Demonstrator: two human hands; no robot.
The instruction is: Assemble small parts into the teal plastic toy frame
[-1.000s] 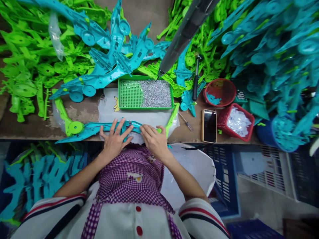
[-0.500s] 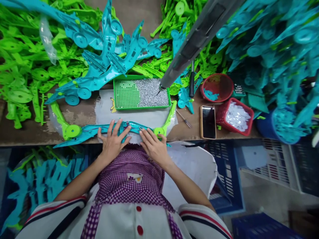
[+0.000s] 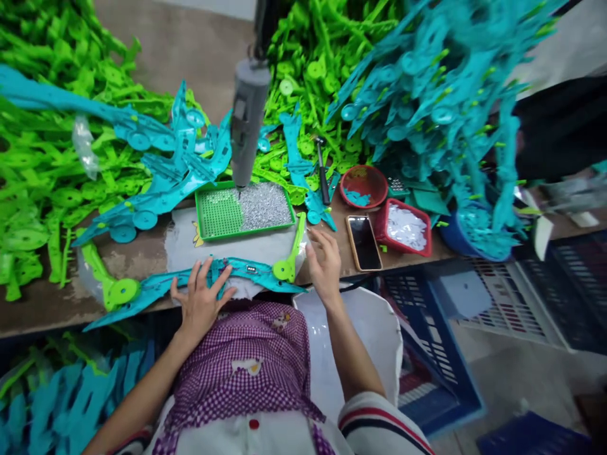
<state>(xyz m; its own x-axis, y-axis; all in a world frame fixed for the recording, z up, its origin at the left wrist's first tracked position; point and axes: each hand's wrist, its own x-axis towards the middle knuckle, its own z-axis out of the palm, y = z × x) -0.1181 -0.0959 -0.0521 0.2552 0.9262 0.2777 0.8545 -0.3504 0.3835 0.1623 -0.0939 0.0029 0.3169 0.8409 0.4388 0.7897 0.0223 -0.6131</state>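
Along the table's front edge lies a long teal plastic part, with a green arm at its left end and another green arm at its right. My left hand rests on the middle of the teal part, fingers spread. My right hand is off the teal part, just right of the right green arm, its fingers apart and slightly curled. Behind the part stands a green tray of small silvery pieces. A grey power screwdriver hangs over it, tip down.
Heaps of green parts and teal parts cover the back. To the right are a hammer, a phone, a red bowl, a red basket of white pieces and a blue tub.
My right hand has left the teal part and moved right. My left hand stays on it. The whole view has shifted, and the hanging screwdriver now appears more upright.
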